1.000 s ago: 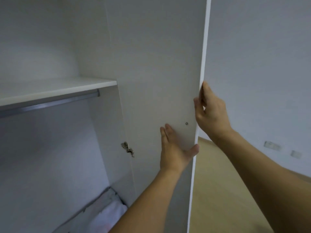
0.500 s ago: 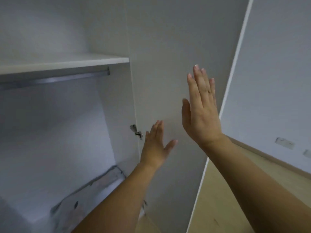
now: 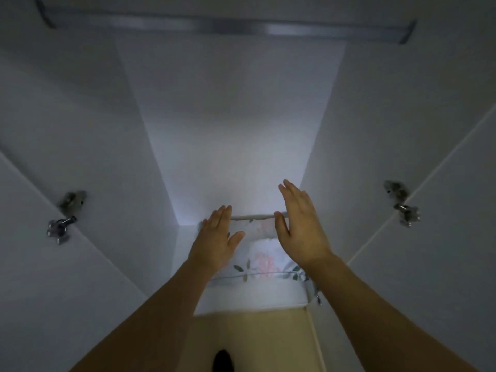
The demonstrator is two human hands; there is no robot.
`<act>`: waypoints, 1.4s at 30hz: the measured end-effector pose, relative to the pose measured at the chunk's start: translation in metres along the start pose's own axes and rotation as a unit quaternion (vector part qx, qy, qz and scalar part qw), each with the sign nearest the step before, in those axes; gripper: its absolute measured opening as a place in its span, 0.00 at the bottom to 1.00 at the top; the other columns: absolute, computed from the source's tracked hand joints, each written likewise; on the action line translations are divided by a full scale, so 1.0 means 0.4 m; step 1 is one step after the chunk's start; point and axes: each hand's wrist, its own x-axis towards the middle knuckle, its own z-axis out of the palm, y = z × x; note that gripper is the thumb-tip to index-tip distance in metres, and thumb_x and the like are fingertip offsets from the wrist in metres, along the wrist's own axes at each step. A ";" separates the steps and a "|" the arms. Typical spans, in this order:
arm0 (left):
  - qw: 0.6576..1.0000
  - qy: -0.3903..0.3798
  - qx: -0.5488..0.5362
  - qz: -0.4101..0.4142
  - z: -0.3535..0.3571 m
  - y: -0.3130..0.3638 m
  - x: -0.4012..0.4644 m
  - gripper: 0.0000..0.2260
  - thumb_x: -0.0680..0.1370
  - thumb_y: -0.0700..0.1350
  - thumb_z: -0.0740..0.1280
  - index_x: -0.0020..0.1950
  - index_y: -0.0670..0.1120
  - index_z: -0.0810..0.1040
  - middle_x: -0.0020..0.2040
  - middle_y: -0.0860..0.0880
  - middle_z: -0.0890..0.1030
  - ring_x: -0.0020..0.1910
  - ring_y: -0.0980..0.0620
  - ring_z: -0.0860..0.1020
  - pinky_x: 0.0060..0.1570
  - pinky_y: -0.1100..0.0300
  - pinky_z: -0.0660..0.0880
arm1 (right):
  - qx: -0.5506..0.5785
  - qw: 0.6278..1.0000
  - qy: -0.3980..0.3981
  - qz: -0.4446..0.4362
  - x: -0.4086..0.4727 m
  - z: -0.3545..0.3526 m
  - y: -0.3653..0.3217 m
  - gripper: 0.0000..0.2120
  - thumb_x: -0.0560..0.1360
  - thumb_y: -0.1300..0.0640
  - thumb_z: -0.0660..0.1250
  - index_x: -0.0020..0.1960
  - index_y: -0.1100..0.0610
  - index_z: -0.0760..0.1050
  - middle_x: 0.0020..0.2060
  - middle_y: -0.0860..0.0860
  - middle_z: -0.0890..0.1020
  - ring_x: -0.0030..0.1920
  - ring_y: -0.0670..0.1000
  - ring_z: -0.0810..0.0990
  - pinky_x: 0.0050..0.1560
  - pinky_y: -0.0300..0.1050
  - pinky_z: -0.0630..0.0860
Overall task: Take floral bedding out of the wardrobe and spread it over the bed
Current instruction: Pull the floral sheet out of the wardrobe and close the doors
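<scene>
Folded white bedding with pink flowers and green leaves point(image 3: 259, 260): on white wardrobe floor point(image 3: 188, 233), six o'clock of metal hanging rail point(image 3: 228, 25). Left hand point(image 3: 218, 237) at nine o'clock, right hand point(image 3: 302, 224) at three; grip spread flat, holding nothing. Door hinges point(image 3: 63, 220) flank.

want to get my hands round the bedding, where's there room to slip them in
Bare floor shows left of the bedding, between it and the left wall. The right side is crowded: the bedding runs up to the right wall. Space above it is open up to the rail. Left hand and right hand hover open.
</scene>
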 end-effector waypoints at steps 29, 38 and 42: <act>0.996 -0.081 0.022 -0.035 1.390 -1.005 1.178 0.20 0.81 0.47 0.61 0.73 0.44 0.68 0.73 0.43 0.68 0.71 0.45 0.67 0.69 0.58 0.60 | -0.060 0.985 -0.160 0.009 0.588 1.784 1.294 0.14 0.80 0.56 0.56 0.61 0.60 0.73 0.58 0.59 0.78 0.59 0.59 0.76 0.59 0.46 0.68; 0.960 -0.240 0.142 -0.006 1.517 -1.070 1.325 0.39 0.69 0.59 0.74 0.75 0.48 0.64 0.74 0.46 0.67 0.70 0.47 0.68 0.69 0.55 0.65 | -0.082 0.922 -0.377 0.028 0.741 1.913 1.403 0.24 0.69 0.45 0.74 0.60 0.53 0.73 0.61 0.54 0.76 0.59 0.54 0.75 0.56 0.41 0.70; 0.941 -0.235 0.244 0.001 1.585 -1.076 1.339 0.49 0.64 0.66 0.74 0.77 0.50 0.56 0.76 0.46 0.61 0.73 0.45 0.62 0.73 0.48 0.58 | -0.125 0.894 -0.428 0.040 0.751 1.975 1.430 0.45 0.61 0.36 0.75 0.71 0.50 0.60 0.70 0.52 0.67 0.68 0.55 0.69 0.68 0.50 0.67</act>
